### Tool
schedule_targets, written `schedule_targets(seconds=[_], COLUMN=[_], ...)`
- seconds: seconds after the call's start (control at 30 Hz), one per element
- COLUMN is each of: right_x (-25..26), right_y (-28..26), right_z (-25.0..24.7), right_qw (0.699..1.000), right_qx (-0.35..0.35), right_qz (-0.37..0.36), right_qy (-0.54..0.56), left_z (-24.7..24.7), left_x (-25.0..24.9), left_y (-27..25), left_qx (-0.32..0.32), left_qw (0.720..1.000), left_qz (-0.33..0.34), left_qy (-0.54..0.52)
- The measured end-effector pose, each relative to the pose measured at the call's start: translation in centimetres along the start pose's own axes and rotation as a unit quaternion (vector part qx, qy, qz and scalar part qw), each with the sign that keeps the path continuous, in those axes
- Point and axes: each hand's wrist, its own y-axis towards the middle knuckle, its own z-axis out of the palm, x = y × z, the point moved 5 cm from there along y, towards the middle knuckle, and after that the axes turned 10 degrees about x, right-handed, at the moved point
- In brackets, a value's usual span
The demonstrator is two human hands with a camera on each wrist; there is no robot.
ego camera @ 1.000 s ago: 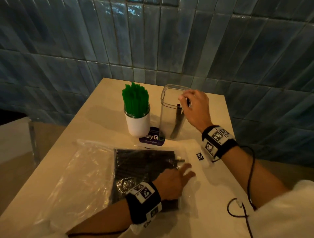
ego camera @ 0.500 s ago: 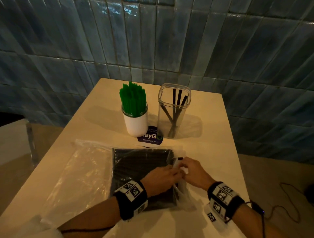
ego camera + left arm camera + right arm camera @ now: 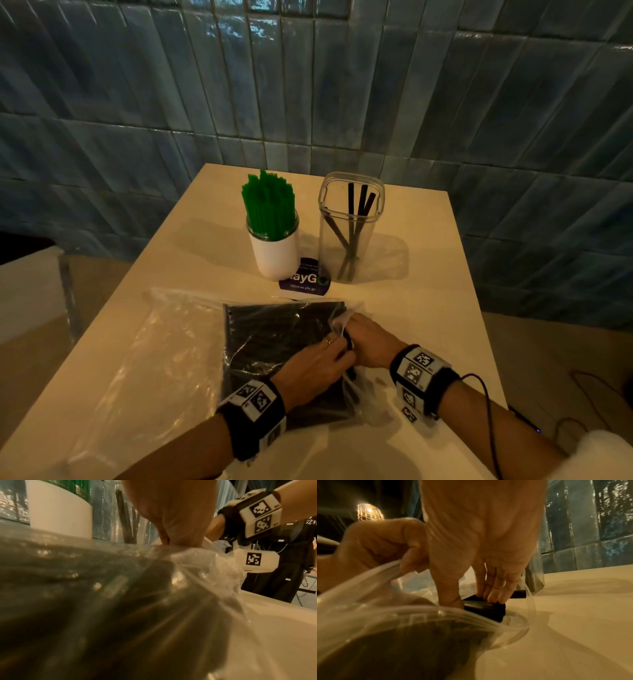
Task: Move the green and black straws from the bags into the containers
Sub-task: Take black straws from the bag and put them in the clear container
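Note:
A clear plastic bag (image 3: 274, 342) full of black straws lies on the table's near half. My left hand (image 3: 318, 363) pinches the bag's upper edge (image 3: 373, 573) at its open mouth and lifts it. My right hand (image 3: 359, 339) reaches into that mouth, thumb and fingers (image 3: 496, 592) gripping a small bunch of black straws (image 3: 484, 607). Behind stand a white cup (image 3: 274, 253) packed with green straws (image 3: 269, 202) and a clear square container (image 3: 349, 233) holding a few black straws.
An empty clear bag (image 3: 154, 370) lies flat at the left of the cream table (image 3: 428, 301). A purple round sticker (image 3: 305, 282) sits between the containers. Blue tiled wall (image 3: 308, 85) stands close behind. A cable (image 3: 486, 411) trails from my right wristband.
One second ago my right hand was at the clear container's rim with a black straw. It has come back down to the bag's mouth, and my left hand has taken hold of the bag's edge.

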Motion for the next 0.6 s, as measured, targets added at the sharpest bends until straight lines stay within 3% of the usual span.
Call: schedule_targets(seconds=[0.2,0.47,0.6], right_x=[0.6,0.8,0.1], right_y=[0.7,0.7,0.5], right_z=[-0.4,0.1,0.7], right_qw=[1.000,0.997,0.991], right_qx=[0.024,0.035,0.041], right_qz=[0.015,0.032,0.091], right_qy=[0.004,-0.053,-0.088], left_z=[-0.5,-0.5,-0.5], left_x=[-0.4,-0.5,-0.7], left_y=[-0.2,-0.1,0.0], left_qx=[-0.032,-0.057,-0.083], left_qw=[0.999,0.998,0.996], left_qz=[0.005,0.004,0.006], left_qy=[0.040,0.016,0.039])
